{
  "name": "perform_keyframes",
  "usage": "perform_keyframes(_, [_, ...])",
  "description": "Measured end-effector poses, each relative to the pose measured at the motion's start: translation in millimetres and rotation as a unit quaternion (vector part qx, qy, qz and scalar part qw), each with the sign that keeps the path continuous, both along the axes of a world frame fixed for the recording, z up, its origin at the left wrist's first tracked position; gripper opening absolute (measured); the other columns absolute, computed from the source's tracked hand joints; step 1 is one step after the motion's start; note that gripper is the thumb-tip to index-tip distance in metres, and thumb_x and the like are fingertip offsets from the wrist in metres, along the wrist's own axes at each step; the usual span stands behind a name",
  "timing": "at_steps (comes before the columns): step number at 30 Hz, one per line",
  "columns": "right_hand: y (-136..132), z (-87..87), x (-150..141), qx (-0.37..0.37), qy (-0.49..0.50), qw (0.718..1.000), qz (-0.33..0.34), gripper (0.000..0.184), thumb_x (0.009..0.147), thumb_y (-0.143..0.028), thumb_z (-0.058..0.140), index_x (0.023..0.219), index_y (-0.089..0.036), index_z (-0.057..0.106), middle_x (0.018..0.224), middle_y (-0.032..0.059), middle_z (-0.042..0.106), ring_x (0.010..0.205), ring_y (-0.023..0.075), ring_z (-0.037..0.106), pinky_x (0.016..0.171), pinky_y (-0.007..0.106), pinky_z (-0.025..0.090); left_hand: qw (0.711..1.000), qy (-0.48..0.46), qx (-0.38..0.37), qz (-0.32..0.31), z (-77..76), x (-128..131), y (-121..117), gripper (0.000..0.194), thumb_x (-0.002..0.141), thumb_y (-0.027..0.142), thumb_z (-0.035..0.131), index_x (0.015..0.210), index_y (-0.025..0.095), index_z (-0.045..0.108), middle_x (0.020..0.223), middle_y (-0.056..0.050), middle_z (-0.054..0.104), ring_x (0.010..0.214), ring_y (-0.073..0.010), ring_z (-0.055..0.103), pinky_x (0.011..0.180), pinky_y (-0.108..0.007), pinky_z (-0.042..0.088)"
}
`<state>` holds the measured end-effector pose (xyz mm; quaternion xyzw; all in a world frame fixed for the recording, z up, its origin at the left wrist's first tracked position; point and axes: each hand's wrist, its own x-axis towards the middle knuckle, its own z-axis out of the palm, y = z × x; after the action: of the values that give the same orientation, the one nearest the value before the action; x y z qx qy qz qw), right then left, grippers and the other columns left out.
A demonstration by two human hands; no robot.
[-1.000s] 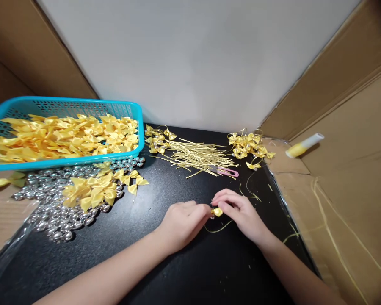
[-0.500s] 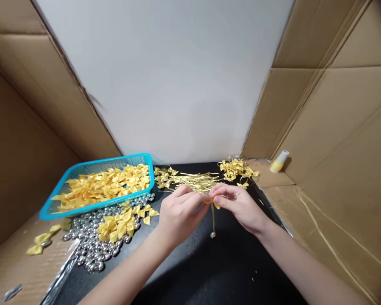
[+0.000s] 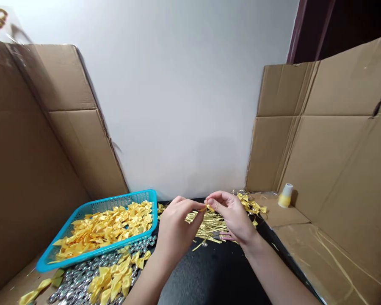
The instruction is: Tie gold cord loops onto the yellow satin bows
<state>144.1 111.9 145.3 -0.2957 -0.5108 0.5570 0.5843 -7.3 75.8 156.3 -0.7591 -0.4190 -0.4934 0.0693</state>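
A small yellow ribbon bow (image 3: 210, 208) is pinched between my two hands, raised above the black tabletop. My left hand (image 3: 181, 222) grips its left side with thumb and forefinger, while my right hand (image 3: 231, 214) has its fingertips closed on the right side. Fingers cover most of the bow. Below it a small silver bead (image 3: 204, 243) shows, apparently hanging, though its thread is hard to make out. Behind my hands lies a pile of gold twist ties (image 3: 209, 226), with a pink clip (image 3: 226, 236) at its near edge.
On the left stands a blue basket (image 3: 154, 212) full of yellow bows. Silver beads (image 3: 79, 277) and loose bows (image 3: 112, 277) lie before it. Finished-looking beaded bows (image 3: 252, 205) sit at the back right, near a white-yellow spool (image 3: 285, 195). Cardboard panels (image 3: 343, 161) flank the table.
Both hands have lifted the bow off the tabletop, and the bead dangled below it half a second ago. The camera has tilted upward, so the table appears lower in view.
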Motion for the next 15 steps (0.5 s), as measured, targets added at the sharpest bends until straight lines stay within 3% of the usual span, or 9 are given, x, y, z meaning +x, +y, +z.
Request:
perform_keyframes(7, [9,-11.2,2,-0.004,-0.041,0.998,0.055,0.027,0.065,-0.041,0.082,0.081,-0.020,0.074,0.087,0.0040,0.072,0.084,0.0170,0.063,0.079,0.030,0.049,0.999,0.004,-0.034,-0.001,-2.2,-8,4,0.009,0.081,0.013,0.065,0.078,0.021,0.067,0.073,0.001,0.072,0.066,-0.0168,0.061,0.061,-0.029,0.047])
perform_keyframes(11, [9,-13.2,4,0.103,-0.120,0.987,0.024,0.016,0.077,-0.034,0.072,0.074,-0.019,0.067,0.087,0.0032,0.066,0.086,0.0172,0.060,0.080,0.031,0.046,1.000,0.007,-0.008,-0.009,-5.8,-7,5,0.011,0.082,0.011,0.064,0.080,0.021,0.066,0.079,0.001,0.075,0.071,-0.0170,0.064,0.065,-0.030,0.049])
perform_keyframes(15, [1,-9.9,4,0.210,-0.207,0.954,-0.046,0.011,0.087,-0.027,0.062,0.078,-0.021,0.060,0.090,0.0030,0.060,0.093,0.0190,0.055,0.087,0.034,0.042,0.996,0.039,0.071,-0.029,-8.7,-5,5,0.012,0.085,0.009,0.060,0.081,0.020,0.064,0.082,-0.001,0.076,0.071,-0.0154,0.066,0.065,-0.027,0.051])
